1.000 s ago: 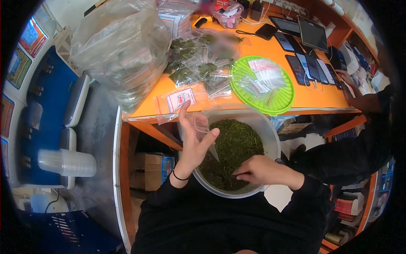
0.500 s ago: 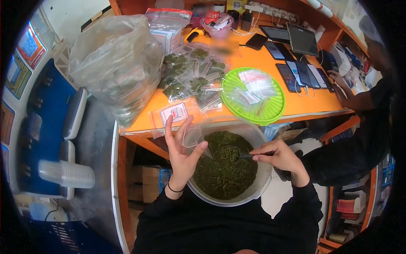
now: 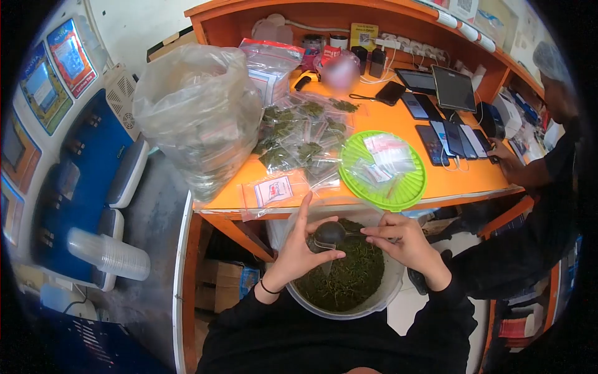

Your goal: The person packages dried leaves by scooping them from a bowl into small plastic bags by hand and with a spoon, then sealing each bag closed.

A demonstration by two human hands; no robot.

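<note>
My left hand holds a small clear plastic bag by its mouth, thumb and fingers spread around it. In my right hand is the thin handle of a black measuring scoop, pinched between thumb and fingers. The scoop's round bowl is at the bag's mouth, its dark underside showing. Beneath both hands stands a whitish plastic bucket with chopped dried green herb in it. How much herb is inside the bag I cannot make out.
On the orange table lie a labelled bag, a pile of herb-filled bags and a green tray with small bags. A large plastic sack stands left. Several phones lie near another person.
The scoop has come up out of the herb and moved left to the bag, its bowl tipped over. The whole view has shifted, with the table now lower and further right.
</note>
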